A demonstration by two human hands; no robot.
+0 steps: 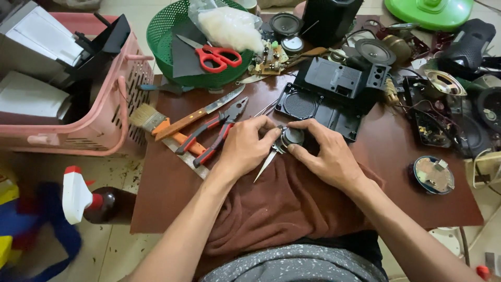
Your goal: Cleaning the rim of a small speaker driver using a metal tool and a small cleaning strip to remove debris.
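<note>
Cluttered with tools and speaker parts, a low brown table (156, 198) sits over a tiled floor, with a rust-brown cloth (282, 203) draped across its near edge. Both hands meet at the cloth's far side around a small round speaker driver (292, 137). The left hand (244, 146) curls its fingers against the driver's left rim, with a thin metal blade (266, 165) slanting out beneath it toward the near side. The right hand (326, 154) pinches the driver from the right. Just left lie red-handled pliers (216, 130), a knife (201, 114) and a paintbrush (146, 117); farther off, red scissors (216, 56) rest in a green basket (162, 36).
</note>
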